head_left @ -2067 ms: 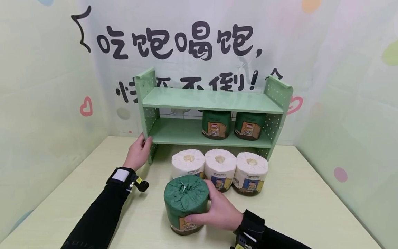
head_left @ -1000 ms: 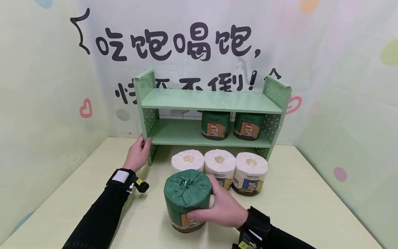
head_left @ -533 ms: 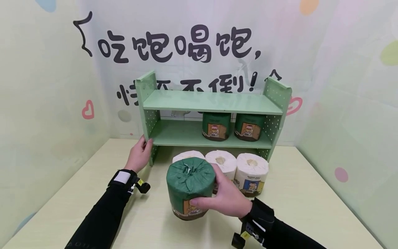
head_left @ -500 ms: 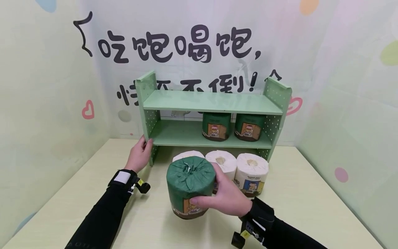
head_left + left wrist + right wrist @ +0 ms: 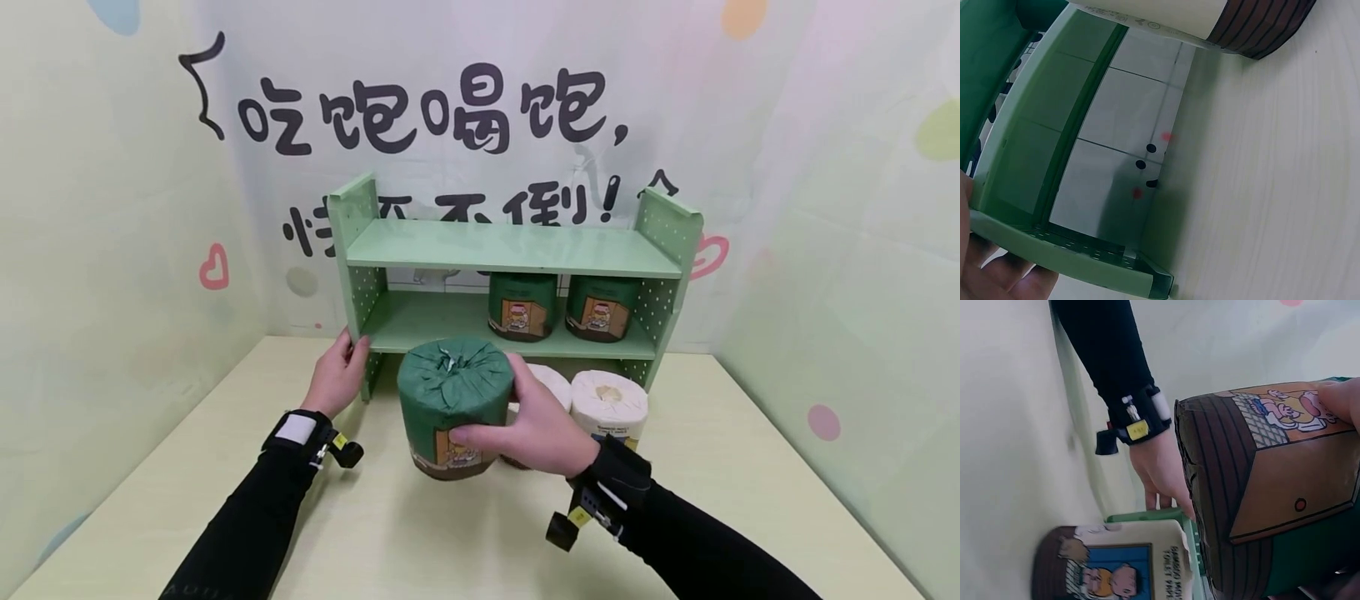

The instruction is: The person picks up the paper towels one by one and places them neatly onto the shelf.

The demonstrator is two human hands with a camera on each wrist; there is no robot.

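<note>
My right hand (image 5: 546, 421) grips a green-wrapped toilet roll (image 5: 438, 400) and holds it upright above the table, in front of the shelf's lower left opening. In the right wrist view the printed side of this toilet roll (image 5: 1297, 481) fills the right half, with the thumb on its label. My left hand (image 5: 336, 377) holds the left side panel of a green two-tier shelf (image 5: 513, 247). In the left wrist view its fingers (image 5: 1032, 282) curl behind the panel. Two matching green rolls (image 5: 522, 308) stand on the middle board, towards the right.
White toilet rolls (image 5: 609, 398) stand on the table (image 5: 712, 500) before the shelf; the green roll hides one in the head view. A white roll (image 5: 1166, 15) shows at the top of the left wrist view. A printed cloth backdrop (image 5: 465, 50) stands behind.
My right hand has raised the green toilet roll off the table and carried it forward towards the shelf, covering the leftmost white roll. The left hand keeps its hold on the shelf.
</note>
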